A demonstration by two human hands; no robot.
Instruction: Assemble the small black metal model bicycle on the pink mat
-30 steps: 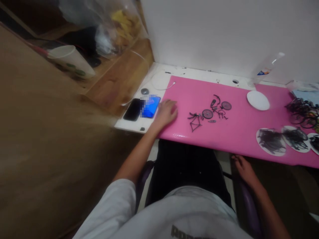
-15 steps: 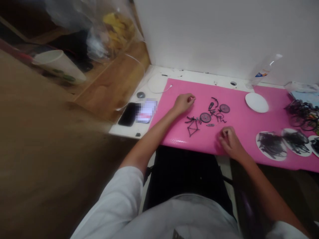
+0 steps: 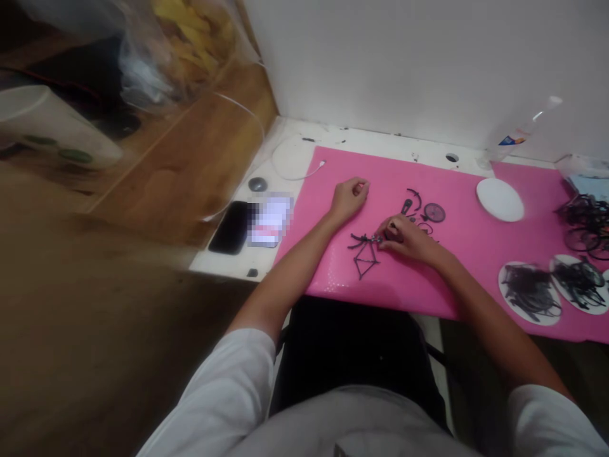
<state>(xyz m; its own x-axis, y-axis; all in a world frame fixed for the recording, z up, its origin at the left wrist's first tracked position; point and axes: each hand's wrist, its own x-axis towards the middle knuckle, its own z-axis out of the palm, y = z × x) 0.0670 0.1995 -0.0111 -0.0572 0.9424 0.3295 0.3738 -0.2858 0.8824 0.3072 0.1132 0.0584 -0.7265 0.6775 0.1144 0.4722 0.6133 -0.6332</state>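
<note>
My left hand [image 3: 349, 198] rests on the pink mat [image 3: 328, 254], fingers curled in with nothing visible in them. My right hand [image 3: 405, 238] reaches over the toy bicycle parts, its thumb and fingers closed at a small silvery piece beside the black handlebar [image 3: 358, 240]. Whatever lies under its palm is hidden. Just below the fingertips lies a black bicycle frame [image 3: 365, 261]. Beyond the right hand are a spoked wheel [image 3: 433, 212], a curved black mudguard [image 3: 416, 198] and a small dark part [image 3: 406, 207].
A white plate [image 3: 499, 200] stands to the right, with a clear bottle [image 3: 521, 133] behind it. Plates of black parts [image 3: 530, 293] and a heap of toy bicycles [image 3: 587, 222] occupy the far right. Two phones [image 3: 231, 228] and a round grey object [image 3: 257, 184] lie left.
My right hand has moved left and away from me, from the mat's near edge to the parts, now covering one wheel. My left hand stays nearly in place. The view has shifted slightly.
</note>
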